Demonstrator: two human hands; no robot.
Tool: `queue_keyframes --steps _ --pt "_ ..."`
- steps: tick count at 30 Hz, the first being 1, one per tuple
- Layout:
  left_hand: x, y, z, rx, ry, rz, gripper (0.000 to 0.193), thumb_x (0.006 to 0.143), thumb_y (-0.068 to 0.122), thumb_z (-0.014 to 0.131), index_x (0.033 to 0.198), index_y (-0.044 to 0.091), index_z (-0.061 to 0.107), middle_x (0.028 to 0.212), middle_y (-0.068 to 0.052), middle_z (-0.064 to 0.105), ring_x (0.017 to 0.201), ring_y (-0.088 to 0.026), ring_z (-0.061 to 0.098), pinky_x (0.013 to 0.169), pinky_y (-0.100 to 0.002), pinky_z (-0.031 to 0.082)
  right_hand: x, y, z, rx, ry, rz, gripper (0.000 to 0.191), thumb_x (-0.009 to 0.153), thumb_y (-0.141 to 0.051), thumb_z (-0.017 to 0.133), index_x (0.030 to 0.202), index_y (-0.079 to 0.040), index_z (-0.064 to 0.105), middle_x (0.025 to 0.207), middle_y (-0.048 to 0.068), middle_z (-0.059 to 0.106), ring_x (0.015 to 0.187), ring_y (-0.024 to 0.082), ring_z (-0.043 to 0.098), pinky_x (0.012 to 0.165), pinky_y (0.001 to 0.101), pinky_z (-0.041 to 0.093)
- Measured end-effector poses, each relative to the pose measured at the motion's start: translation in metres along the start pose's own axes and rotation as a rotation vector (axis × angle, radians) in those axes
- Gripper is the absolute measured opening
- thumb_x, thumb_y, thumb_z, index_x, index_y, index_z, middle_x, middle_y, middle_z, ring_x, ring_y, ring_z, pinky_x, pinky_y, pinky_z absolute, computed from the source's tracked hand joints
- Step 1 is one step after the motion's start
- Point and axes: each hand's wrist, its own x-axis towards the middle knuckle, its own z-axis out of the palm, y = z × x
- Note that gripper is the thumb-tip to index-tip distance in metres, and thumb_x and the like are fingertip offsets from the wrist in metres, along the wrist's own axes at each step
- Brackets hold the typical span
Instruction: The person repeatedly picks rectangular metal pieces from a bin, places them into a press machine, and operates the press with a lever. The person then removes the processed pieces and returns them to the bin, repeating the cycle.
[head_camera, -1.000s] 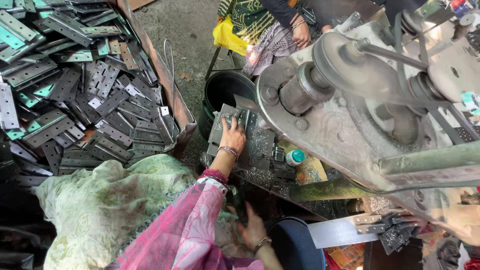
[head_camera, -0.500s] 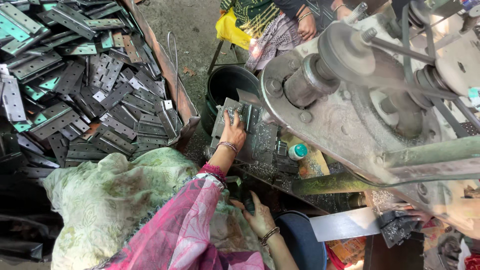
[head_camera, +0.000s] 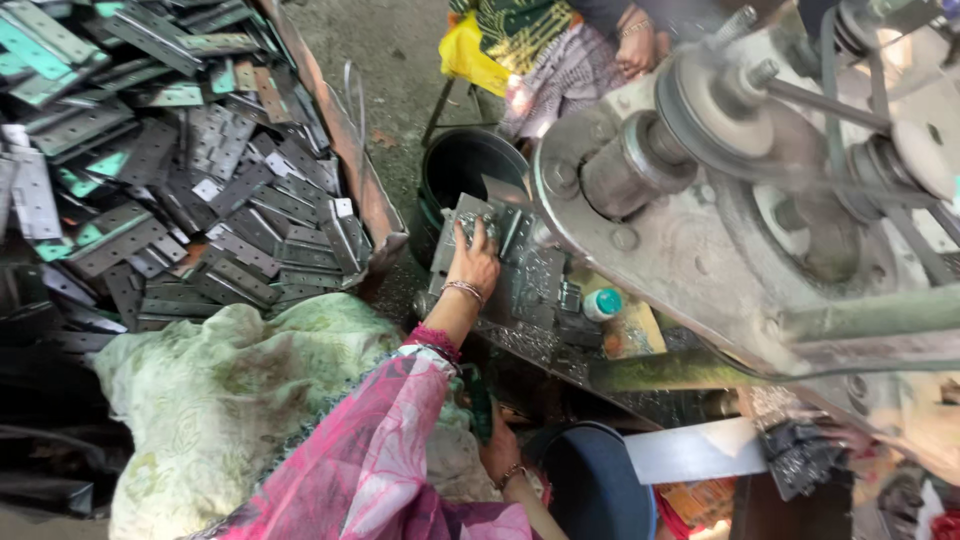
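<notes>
The left hand (head_camera: 474, 258) reached away from the person onto the greasy metal bed (head_camera: 530, 290) of a press machine, its fingers curled down over a small grey metal piece (head_camera: 468, 228) at the far left corner of that bed. The fingers covered most of the piece, so its shape was hard to make out, and whether they truly gripped it or merely pressed on it could not be told. A bangle (head_camera: 463, 290) circled the wrist, and a pink patterned sleeve (head_camera: 370, 460) ran back toward the near edge.

The right hand (head_camera: 497, 452) sat low and near, largely hidden behind the sleeve and the shadow under the machine. It seemed closed around a dark green object (head_camera: 480, 400), of which only a narrow strip showed; what it was could not be told.

A small bottle with a teal cap (head_camera: 601, 303) stood on the bed to the right of the left hand. A black bucket (head_camera: 462, 170) stood just beyond the bed. The machine's large flywheel (head_camera: 760, 180) filled the right side, cut off by the frame. Far left, a wooden-edged bin held a heap of flat hinge plates (head_camera: 170, 170). A pale green cloth (head_camera: 220, 400) lay bunched at the near left. At the far edge another person's hand (head_camera: 636, 40) showed, the body cut off. A dark blue round tub (head_camera: 590, 480) sat near, partly hidden.
</notes>
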Motion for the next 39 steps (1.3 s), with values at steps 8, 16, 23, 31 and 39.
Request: queue_keyframes --steps 8,16,23,31,39 --pt "-0.019 0.003 -0.005 -0.001 -0.061 0.047 0.042 0.101 0.031 0.046 0.134 0.016 0.067 0.150 -0.009 0.051 0.151 -0.045 0.021 0.111 -0.077 0.019 0.003 -0.056 -0.074 -0.161 -0.208 0.145 0.091 0.082 -0.024 0.075 0.156 -0.009 0.024 0.110 0.028 0.070 0.105 0.045 0.069 0.089 0.0476 0.057" --pt "-0.109 0.034 -0.005 -0.010 -0.045 0.150 0.037 0.097 0.032 0.051 0.119 0.013 0.075 0.143 -0.015 0.057 0.148 -0.046 0.027 0.113 -0.070 0.023 0.001 -0.120 -0.127 -0.320 -0.314 0.169 0.088 0.086 -0.040 0.072 0.154 -0.005 0.028 0.109 0.032 0.069 0.105 0.045 0.069 0.090 0.0486 0.056" --pt "-0.189 0.060 0.007 -0.020 0.167 0.167 0.045 0.092 0.029 0.052 0.128 0.008 0.068 0.140 -0.013 0.058 0.144 -0.045 0.034 0.114 -0.069 0.026 -0.019 -0.122 -0.127 -0.350 -0.316 0.218 0.091 0.085 -0.043 0.071 0.155 -0.006 0.027 0.112 0.028 0.070 0.103 0.043 0.070 0.090 0.0475 0.058" --pt "-0.179 0.064 -0.006 -0.062 0.368 0.144 0.045 0.091 0.024 0.055 0.129 0.004 0.067 0.132 -0.014 0.062 0.133 -0.036 0.047 0.112 -0.059 0.035 -0.028 -0.116 -0.140 -0.359 -0.244 0.200 0.077 0.086 -0.047 0.070 0.150 -0.015 0.042 0.121 0.023 0.069 0.110 0.041 0.068 0.095 0.0484 0.055" --pt "-0.177 0.066 -0.022 -0.975 0.476 -0.413 0.018 0.084 0.013 0.075 0.100 0.005 0.078 0.098 -0.010 0.076 0.099 -0.029 0.066 0.089 -0.041 0.052 0.041 -0.060 -0.131 0.367 0.159 0.081 0.046 0.088 -0.022 0.074 0.131 -0.010 0.062 0.101 0.008 0.077 0.088 0.020 0.076 0.071 0.0337 0.059"
